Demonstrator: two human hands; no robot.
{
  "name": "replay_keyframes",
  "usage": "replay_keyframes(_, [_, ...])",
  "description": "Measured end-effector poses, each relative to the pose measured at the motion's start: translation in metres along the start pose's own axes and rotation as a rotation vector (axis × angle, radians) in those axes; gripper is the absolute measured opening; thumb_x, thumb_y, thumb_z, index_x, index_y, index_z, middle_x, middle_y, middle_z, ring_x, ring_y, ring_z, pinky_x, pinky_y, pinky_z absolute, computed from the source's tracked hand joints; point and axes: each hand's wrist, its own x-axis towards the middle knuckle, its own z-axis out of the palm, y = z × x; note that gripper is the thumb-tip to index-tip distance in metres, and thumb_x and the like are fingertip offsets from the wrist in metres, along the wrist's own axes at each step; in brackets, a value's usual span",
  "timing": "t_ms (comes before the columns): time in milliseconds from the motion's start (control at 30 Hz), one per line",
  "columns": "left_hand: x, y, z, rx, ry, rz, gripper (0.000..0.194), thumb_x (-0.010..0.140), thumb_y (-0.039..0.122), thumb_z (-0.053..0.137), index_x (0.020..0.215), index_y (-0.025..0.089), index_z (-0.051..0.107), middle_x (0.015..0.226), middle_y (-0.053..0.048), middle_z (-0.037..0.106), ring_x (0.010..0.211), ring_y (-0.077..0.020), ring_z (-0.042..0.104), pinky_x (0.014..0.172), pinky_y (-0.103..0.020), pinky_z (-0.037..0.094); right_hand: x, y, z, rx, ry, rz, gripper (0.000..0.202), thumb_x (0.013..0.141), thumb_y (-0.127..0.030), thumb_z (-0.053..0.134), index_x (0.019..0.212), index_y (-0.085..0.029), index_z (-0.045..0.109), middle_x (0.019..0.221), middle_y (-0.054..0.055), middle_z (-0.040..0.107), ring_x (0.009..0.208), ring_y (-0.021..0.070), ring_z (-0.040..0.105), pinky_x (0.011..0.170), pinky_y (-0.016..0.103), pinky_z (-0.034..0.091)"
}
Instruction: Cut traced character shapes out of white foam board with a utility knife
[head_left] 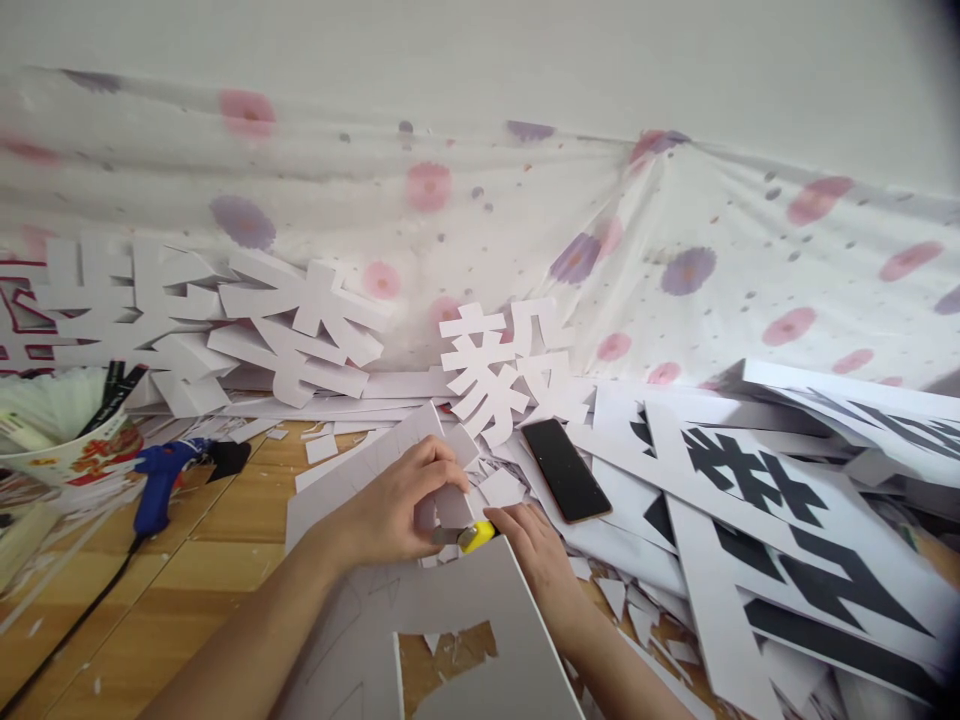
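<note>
White foam-board characters lean against the floral plastic sheet, seemingly finished; the near board has one opening cut through, its drawn outlines apparently uncut. The right hand grips the yellow utility knife, blade just beside the left hand, which pinches a white board piece.

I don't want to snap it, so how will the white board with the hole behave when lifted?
The white board is probably fairly stiff, since its long edge runs straight. It may flex or tear beside the hole, where a narrow strip remains.
</note>
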Motion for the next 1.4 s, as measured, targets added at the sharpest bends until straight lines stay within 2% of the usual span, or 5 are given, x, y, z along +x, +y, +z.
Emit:
replay_keyframes(167, [0.0,0.0,0.001,-0.018,-0.009,-0.003,0.029,0.071,0.021,0.062,0.096,0.023,0.048,0.097,-0.003,0.042,0.084,-0.0144,0.046,0.065,-0.023,0.043,0.0,0.002,0.0,-0.002,-0.013,-0.004,0.035,0.078,-0.013,0.042,0.113,-0.017,0.041,0.086,0.007,0.053,0.074,0.02,0.047,0.066,0.033,0.039])
replay_keyframes(533, [-0.001,-0.002,0.001,0.003,-0.011,-0.024,0.045,0.059,0.001,0.058,0.097,0.024,0.048,0.099,-0.002,0.042,0.09,-0.0163,0.045,0.073,-0.026,0.043,-0.005,0.011,0.003,0.032,0.063,0.013,0.036,0.08,-0.02,0.044,0.115,-0.019,0.036,0.09,0.008,0.054,0.078,0.021,0.051,0.069,0.035,0.043])
replay_keyframes(767, [-0.001,-0.003,-0.001,-0.007,-0.021,-0.029,0.049,0.055,-0.001,0.053,0.097,0.024,0.047,0.098,-0.002,0.042,0.09,-0.0168,0.045,0.072,-0.027,0.043,-0.011,0.023,0.003,0.031,0.145,0.157,0.035,0.083,-0.022,0.045,0.117,-0.019,0.034,0.098,0.01,0.053,0.087,0.0209,0.053,0.073,0.034,0.044])
replay_keyframes(1200, [-0.001,-0.001,0.001,-0.008,-0.018,-0.03,0.042,0.062,0.002,0.057,0.097,0.025,0.048,0.098,-0.002,0.044,0.088,-0.0162,0.047,0.07,-0.025,0.043,-0.004,0.007,0.0,-0.01,0.058,0.004,0.039,0.08,-0.017,0.041,0.118,-0.019,0.036,0.089,0.008,0.054,0.077,0.0207,0.052,0.069,0.036,0.043])
replay_keyframes(1400, [-0.002,-0.001,-0.001,0.004,-0.022,-0.037,0.05,0.056,-0.002,0.052,0.098,0.025,0.048,0.099,-0.002,0.043,0.088,-0.0162,0.046,0.069,-0.024,0.043,-0.011,0.022,0.006,0.032,0.155,0.141,0.032,0.084,-0.024,0.043,0.115,-0.019,0.036,0.096,0.01,0.054,0.087,0.0216,0.054,0.072,0.035,0.045])
